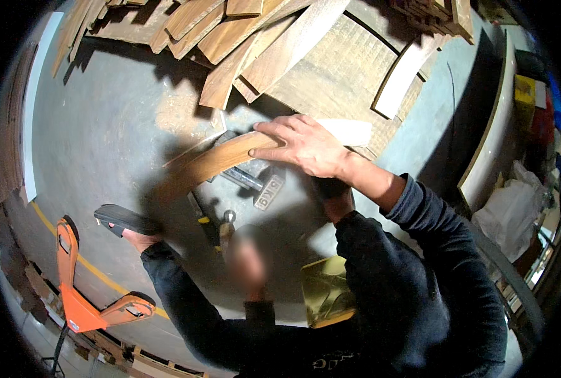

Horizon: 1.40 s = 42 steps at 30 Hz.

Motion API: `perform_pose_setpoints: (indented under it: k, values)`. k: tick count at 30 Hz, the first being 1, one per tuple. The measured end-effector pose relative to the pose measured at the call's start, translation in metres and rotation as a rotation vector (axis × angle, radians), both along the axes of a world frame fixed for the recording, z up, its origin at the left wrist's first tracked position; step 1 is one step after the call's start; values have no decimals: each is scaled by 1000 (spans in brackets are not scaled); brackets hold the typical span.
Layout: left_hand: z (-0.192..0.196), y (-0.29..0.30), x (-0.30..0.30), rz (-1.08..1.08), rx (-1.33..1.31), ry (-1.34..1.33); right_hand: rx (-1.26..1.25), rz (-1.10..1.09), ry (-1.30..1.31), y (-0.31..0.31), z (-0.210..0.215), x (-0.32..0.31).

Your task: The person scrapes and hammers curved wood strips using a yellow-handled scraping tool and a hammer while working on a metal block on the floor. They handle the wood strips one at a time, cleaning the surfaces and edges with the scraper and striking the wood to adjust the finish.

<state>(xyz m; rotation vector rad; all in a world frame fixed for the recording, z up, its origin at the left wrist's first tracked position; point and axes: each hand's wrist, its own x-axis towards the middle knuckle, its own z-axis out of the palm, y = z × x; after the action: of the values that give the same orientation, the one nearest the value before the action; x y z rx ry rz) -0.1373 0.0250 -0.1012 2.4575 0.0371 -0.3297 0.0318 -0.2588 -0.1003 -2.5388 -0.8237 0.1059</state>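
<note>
Board (pixel 214 162), grained brown, gripped by fingers (pixel 273 130) of right hand (pixel 312 149); left hand (pixel 249 261) blurred, unclear

- Large raised characters (pixel 269 193), partly legible, mark the end of a grey metal tool (pixel 247 179).
- Small pale letters (pixel 337 363) stand on the dark shirt (pixel 394 302).
</note>
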Motion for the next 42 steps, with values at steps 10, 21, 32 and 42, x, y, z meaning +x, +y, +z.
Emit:
perform_pose_setpoints:
  k: [10, 21, 32, 42]
  values:
    - [55, -50, 89, -96, 207, 22, -72, -263, 209, 16, -9, 6]
    - [46, -49, 110, -231, 357, 31, -119, -298, 248, 21, -10, 9]
    - [48, -49, 118, -204, 326, -119, -93, -313, 222, 23, -14, 6]
    - [40, -47, 116, -213, 207, -248, -110, -320, 267, 25, -8, 9]
